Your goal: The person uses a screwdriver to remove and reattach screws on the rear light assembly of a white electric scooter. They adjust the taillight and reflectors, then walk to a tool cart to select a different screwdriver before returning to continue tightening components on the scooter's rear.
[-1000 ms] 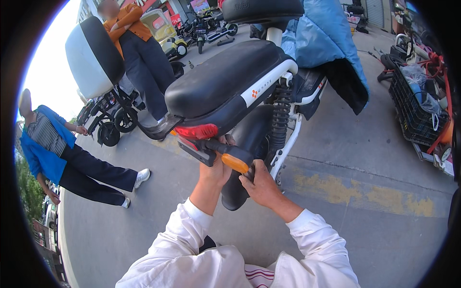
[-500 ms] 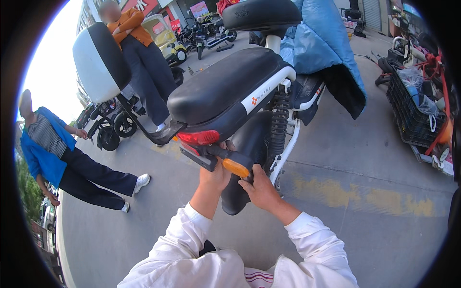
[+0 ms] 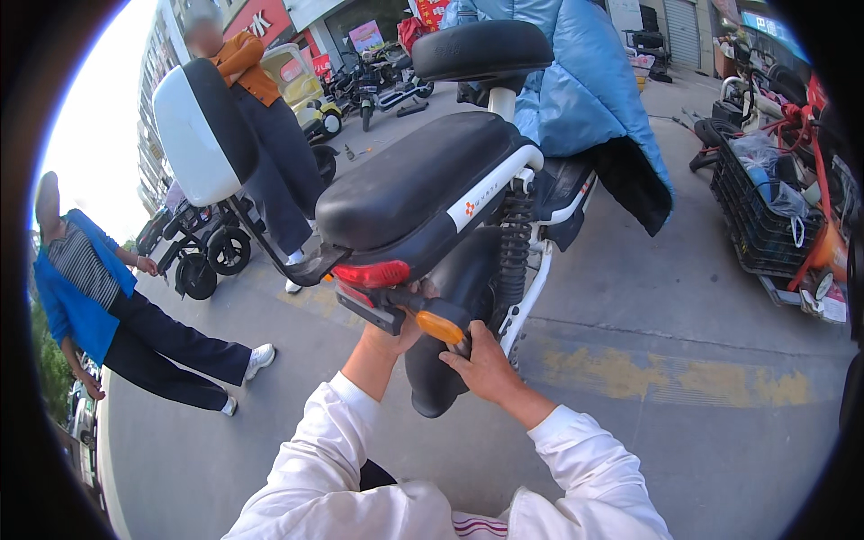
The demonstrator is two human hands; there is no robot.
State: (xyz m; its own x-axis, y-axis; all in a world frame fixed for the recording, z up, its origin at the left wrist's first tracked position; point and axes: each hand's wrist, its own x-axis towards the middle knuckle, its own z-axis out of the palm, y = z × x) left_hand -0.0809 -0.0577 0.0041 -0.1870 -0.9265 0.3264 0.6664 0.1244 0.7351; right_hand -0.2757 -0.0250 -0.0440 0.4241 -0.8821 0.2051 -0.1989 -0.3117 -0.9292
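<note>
A white and black electric two-wheeler has a black padded seat (image 3: pixel 414 175), a red tail lamp (image 3: pixel 373 274), an orange turn signal (image 3: pixel 436 325) and a black rear mudguard (image 3: pixel 432 387). My left hand (image 3: pixel 394 335) is closed around the lamp bracket under the tail lamp, its fingertips partly hidden behind the bracket. Just right of the turn signal, my right hand (image 3: pixel 481 364) grips a small dark, narrow item, largely covered by my fingers, with the thumb beneath the signal. A black spring shock (image 3: pixel 513 252) stands right behind that hand.
A person in blue (image 3: pixel 76 270) stands at left, another in orange (image 3: pixel 279 153) behind the backrest (image 3: pixel 193 130). A light blue quilted cover (image 3: pixel 594 81) drapes the vehicle's front. At right stands a loaded black crate (image 3: pixel 756 229); parked scooters (image 3: pixel 369 90) line the shopfronts behind.
The vehicle's rear and both my hands appear slightly lower in the picture, as the background has shifted too. Both hands keep their hold.
</note>
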